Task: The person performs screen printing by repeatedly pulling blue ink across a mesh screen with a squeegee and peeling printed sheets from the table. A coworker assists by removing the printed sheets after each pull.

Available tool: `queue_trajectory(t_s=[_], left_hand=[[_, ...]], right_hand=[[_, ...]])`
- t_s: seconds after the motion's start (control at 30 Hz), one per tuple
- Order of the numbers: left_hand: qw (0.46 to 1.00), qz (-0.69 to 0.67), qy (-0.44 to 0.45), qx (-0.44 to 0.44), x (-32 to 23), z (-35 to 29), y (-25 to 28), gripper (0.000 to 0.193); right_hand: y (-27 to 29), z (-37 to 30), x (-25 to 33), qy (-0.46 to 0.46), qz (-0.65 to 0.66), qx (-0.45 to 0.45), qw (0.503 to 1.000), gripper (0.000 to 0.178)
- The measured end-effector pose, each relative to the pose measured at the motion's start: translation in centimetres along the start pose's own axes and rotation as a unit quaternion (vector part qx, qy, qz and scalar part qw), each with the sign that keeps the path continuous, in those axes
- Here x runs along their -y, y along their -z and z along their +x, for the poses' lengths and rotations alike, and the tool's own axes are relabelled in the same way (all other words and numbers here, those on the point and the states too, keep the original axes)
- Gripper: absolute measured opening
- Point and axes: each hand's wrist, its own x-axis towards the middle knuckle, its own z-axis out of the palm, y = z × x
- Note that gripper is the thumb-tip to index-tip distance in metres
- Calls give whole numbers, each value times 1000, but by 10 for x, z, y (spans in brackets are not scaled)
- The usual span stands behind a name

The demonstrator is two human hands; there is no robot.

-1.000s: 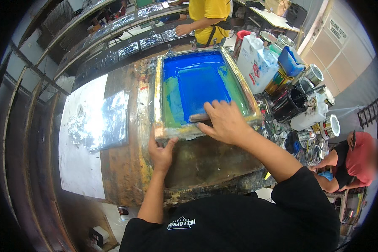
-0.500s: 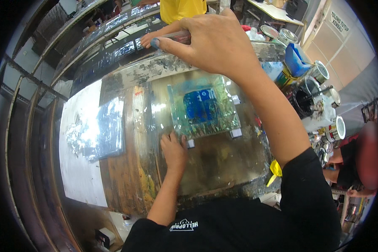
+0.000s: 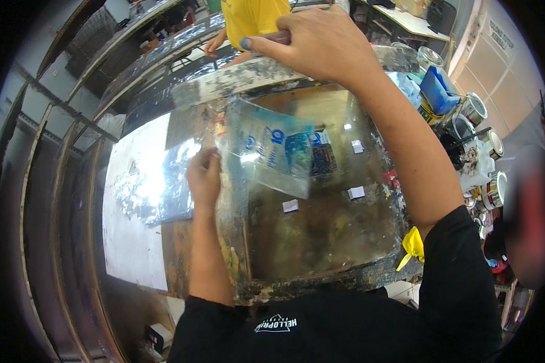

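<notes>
A clear plastic bag [image 3: 266, 157] with blue print is lifted and curved over the worn work board [image 3: 303, 242]. Its left edge is pinched in my left hand [image 3: 204, 175], whose fingers are closed. Under and beside its right end shows a dark blue patch [image 3: 324, 157] on the board. My right hand [image 3: 327, 45] is raised at the far side, closed round a brown wooden bar [image 3: 278, 37]; most of the bar is hidden by the hand. Small white tabs [image 3: 356, 193] sit on the board around the patch.
At left, a stack of shiny plastic bags [image 3: 163, 187] lies on white paper [image 3: 130, 242]. Paint cans [image 3: 496, 189] and a blue container [image 3: 437, 91] crowd the right side. A yellow cloth [image 3: 412, 247] lies at the board's right edge. A person in yellow [image 3: 254, 24] stands beyond.
My left hand has moved left, drawing the plastic bag up and leftward off its place between the white tabs. My right hand stays raised on the wooden bar. The person in yellow has shifted slightly.
</notes>
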Motion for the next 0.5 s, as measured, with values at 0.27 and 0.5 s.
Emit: queue_trajectory(t_s=[0.27,0.5], left_hand=[[990,87,76,-79,95,96,149,32],[971,235,-23,38,148,-37,164,68]], right_hand=[[5,-8,10,-18,0,27,999,63],[6,-7,11,-25,30,48,998,60]])
